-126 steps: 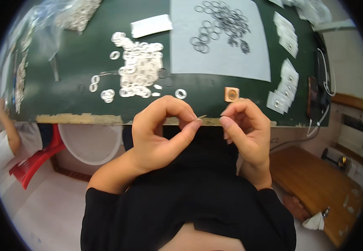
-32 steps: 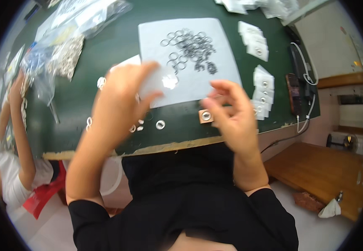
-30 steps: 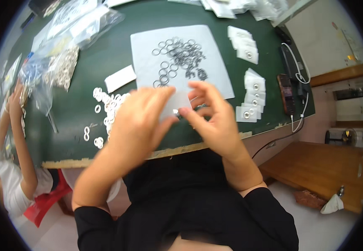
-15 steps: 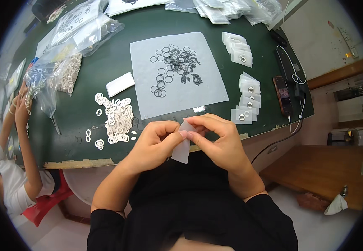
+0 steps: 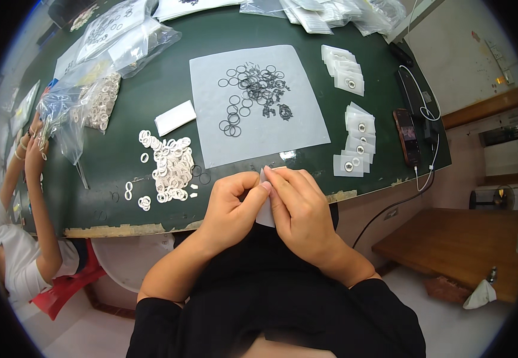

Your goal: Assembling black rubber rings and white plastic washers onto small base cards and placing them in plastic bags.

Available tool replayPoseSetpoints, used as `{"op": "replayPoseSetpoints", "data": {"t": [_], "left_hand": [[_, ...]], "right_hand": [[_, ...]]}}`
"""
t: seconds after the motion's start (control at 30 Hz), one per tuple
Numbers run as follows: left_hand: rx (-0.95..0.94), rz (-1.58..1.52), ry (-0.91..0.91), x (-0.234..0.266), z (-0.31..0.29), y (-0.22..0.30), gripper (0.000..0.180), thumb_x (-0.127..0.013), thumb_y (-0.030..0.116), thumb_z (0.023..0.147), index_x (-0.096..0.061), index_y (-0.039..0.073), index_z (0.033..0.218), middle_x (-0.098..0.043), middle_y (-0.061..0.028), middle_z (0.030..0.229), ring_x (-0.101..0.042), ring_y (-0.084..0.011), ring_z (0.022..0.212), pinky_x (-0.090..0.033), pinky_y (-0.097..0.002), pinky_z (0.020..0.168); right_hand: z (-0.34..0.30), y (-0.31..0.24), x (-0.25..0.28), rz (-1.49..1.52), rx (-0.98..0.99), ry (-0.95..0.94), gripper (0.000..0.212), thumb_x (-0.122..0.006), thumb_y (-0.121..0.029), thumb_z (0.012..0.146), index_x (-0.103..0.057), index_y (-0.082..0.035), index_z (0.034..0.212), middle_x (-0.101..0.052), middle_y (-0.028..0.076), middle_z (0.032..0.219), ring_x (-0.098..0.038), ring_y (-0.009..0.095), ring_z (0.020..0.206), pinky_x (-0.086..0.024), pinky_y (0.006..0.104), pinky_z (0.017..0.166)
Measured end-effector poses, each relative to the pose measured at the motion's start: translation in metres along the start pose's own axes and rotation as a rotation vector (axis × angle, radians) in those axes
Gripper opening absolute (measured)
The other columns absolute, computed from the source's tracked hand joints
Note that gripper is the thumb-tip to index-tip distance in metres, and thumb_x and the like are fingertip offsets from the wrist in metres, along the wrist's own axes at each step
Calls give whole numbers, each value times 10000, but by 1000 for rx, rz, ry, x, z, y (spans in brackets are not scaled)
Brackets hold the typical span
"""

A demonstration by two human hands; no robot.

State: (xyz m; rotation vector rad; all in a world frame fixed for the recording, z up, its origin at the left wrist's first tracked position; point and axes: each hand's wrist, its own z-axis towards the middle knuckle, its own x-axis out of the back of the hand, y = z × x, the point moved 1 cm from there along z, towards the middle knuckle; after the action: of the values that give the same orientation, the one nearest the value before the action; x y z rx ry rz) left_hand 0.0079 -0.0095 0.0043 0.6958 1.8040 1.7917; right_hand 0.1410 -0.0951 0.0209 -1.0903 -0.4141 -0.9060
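Observation:
Both my hands meet just off the table's front edge, pinching a small translucent sheet or sleeve (image 5: 265,216) between them. My left hand (image 5: 233,204) grips its left side between thumb and fingers. Across its upper part, the fingers and thumb of my right hand (image 5: 302,206) close on it, hiding most of it. Beyond my hands lies a large pale sheet (image 5: 277,140) bearing black rings (image 5: 233,110) and small black cut-out pieces (image 5: 284,111). To the left is a heap of white oval rings (image 5: 172,164), with a stack of white slips (image 5: 175,118) behind it.
On the right lie two fanned rows of small white sleeves (image 5: 360,140) with round dark motifs, then a phone (image 5: 406,137) and a power strip (image 5: 413,89) with cables. Plastic bags (image 5: 98,104) lie far left, beside a co-worker's hands (image 5: 34,149). More packets (image 5: 307,15) lie at the back.
My right hand has turned and closed in toward my left, its fingers now covering more of the small sheet. Less of the sheet shows below my hands.

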Motion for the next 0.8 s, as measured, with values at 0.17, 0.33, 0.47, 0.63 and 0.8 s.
{"op": "replayPoseSetpoints", "data": {"t": [0.17, 0.33, 0.47, 0.63, 0.8], "left_hand": [[26, -47, 35, 0, 1, -2, 283, -602, 99, 976, -549, -32, 731, -468, -7, 610, -395, -68, 608, -342, -297, 528], [19, -1, 3, 2, 0, -3, 291, -601, 104, 981, -549, -32, 729, -472, -9, 614, -397, -68, 607, -341, -295, 524], [5, -9, -48, 1, -2, 0, 272, -565, 95, 1000, -568, 0, 745, -475, 62, 669, -400, -21, 637, -330, -241, 545], [57, -70, -66, 1, -1, -1, 264, -583, 117, 1005, -593, -8, 772, -514, 37, 679, -434, -41, 646, -369, -253, 562], [29, -564, -216, 13, -1, 2, 154, -634, 145, 1023, -629, -8, 1042, -644, -61, 1012, -608, -129, 904, -508, -292, 846]], "right_hand": [[-1, 0, -1, -1, 2, 22, 293, -670, -18, 885, -668, 61, 1167, -647, 151, 1031, -618, 316, 908, -513, 407, 802], [1, 3, 3, 24, -32, 88, 219, -716, 6, 839, -705, 17, 1057, -652, 123, 1015, -617, 298, 913, -511, 389, 792], [3, 7, 3, 39, -26, 154, 199, -754, 39, 784, -707, 2, 974, -646, 98, 1000, -605, 286, 908, -498, 383, 776], [3, 7, 1, 47, 7, 179, 195, -759, 46, 768, -690, 0, 944, -642, 101, 1000, -596, 301, 922, -490, 396, 796], [5, 10, 15, 274, -111, 107, 142, -740, 19, 825, -676, -16, 947, -633, 117, 1095, -587, 294, 1011, -479, 389, 868]]}}
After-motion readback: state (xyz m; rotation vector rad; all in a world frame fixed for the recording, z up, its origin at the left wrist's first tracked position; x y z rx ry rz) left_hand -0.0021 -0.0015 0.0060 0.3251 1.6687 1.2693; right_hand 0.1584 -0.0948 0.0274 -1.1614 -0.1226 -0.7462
